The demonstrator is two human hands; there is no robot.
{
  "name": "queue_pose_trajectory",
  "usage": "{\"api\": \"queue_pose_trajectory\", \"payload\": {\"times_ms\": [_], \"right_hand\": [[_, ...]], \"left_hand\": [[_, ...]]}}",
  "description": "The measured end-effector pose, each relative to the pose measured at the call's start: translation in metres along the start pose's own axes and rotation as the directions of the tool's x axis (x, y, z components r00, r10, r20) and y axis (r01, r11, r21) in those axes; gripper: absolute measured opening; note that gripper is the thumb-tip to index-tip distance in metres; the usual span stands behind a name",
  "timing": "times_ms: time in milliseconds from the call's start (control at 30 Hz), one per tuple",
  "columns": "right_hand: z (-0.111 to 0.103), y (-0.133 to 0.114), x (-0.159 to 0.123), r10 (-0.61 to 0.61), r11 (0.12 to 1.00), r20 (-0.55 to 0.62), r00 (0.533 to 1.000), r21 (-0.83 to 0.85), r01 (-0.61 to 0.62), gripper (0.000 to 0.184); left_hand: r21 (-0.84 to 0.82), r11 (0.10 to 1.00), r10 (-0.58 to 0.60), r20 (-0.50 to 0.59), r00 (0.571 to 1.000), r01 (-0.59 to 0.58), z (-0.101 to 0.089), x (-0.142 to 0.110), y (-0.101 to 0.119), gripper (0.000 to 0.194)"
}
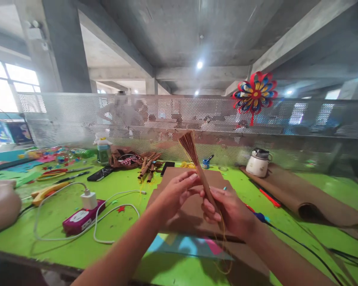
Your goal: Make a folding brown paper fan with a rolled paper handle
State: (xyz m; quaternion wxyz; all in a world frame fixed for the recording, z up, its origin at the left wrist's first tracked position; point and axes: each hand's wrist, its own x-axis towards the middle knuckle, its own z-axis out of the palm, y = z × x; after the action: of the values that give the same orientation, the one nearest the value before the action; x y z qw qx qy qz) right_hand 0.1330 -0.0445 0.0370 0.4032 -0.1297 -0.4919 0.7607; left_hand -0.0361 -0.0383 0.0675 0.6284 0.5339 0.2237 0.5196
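Observation:
A narrow, pleated brown paper fan (193, 151) is held upright and tilted above the table, its folds spreading at the top. My right hand (226, 208) is closed around its lower part, thumb in front. Beside the fan's left edge is my left hand (179, 194), fingers bent and apart, the tips at or against the paper; exact contact is partly hidden. From the fan's lower end a thin yellow thread (223, 238) dangles in loops. Beneath the hands lies a flat brown sheet of paper (170, 182).
Rolled brown paper (298, 190) lies at right near a white jug (257, 163). Rolled brown pieces (149, 165), a black phone (100, 173) and a purple power strip (83, 218) with a white cable are on the left. A perforated screen (173, 119) closes the back.

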Motion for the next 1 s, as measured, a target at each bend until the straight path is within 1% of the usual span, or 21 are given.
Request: {"api": "queue_pose_trajectory", "payload": {"times_ms": [100, 167, 267, 333, 467, 533, 633, 767, 867, 1000], "right_hand": [[-0.002, 0.006, -0.001, 0.006, 1.0, 0.01, 1.0, 0.013, -0.007, 0.022], [-0.007, 0.01, 0.0, 0.009, 1.0, 0.014, 1.0, 0.015, -0.009, 0.021], [-0.014, 0.013, 0.002, 0.019, 1.0, 0.011, 1.0, 0.012, -0.019, 0.02], [-0.019, 0.014, 0.003, 0.028, 0.999, 0.004, 1.0, 0.016, -0.028, 0.02], [-0.024, 0.015, 0.005, 0.03, 0.999, 0.003, 1.0, 0.017, -0.031, 0.021], [-0.025, 0.015, 0.007, 0.038, 0.999, -0.004, 0.999, 0.002, -0.038, 0.022], [-0.025, 0.017, 0.01, 0.062, 0.998, -0.02, 0.998, -0.008, -0.063, 0.023], [-0.027, 0.022, 0.012, 0.09, 0.996, -0.044, 0.995, 0.006, -0.09, 0.024], [-0.032, 0.026, 0.009, 0.11, 0.994, -0.069, 0.992, -0.012, -0.111, 0.023], [-0.037, 0.03, 0.0, 0.209, 0.975, -0.082, 0.974, -0.055, -0.214, 0.027]], "left_hand": [[-0.1, 0.995, 0.005, -0.041, 0.999, -0.01, 0.016, 0.004, -0.012, 0.032], [-0.096, 0.995, -0.004, -0.083, 0.997, -0.004, 0.023, 0.006, -0.019, 0.032], [-0.065, 0.998, -0.016, -0.139, 0.99, 0.007, 0.026, 0.009, -0.027, 0.031], [-0.068, 0.998, -0.028, -0.129, 0.991, 0.02, 0.025, 0.011, -0.031, 0.031], [-0.094, 0.995, -0.038, -0.066, 0.997, 0.031, 0.021, 0.014, -0.038, 0.031], [-0.099, 0.995, -0.034, -0.06, 0.998, 0.028, 0.018, 0.014, -0.041, 0.031], [-0.104, 0.994, -0.029, -0.083, 0.996, 0.02, 0.014, 0.015, -0.045, 0.028], [-0.085, 0.996, -0.011, -0.142, 0.99, -0.001, 0.008, 0.017, -0.044, 0.021], [-0.105, 0.994, -0.007, -0.15, 0.989, -0.009, 0.004, 0.019, -0.042, 0.017], [-0.181, 0.982, 0.018, -0.204, 0.979, -0.055, -0.003, 0.02, -0.041, 0.014]]}}
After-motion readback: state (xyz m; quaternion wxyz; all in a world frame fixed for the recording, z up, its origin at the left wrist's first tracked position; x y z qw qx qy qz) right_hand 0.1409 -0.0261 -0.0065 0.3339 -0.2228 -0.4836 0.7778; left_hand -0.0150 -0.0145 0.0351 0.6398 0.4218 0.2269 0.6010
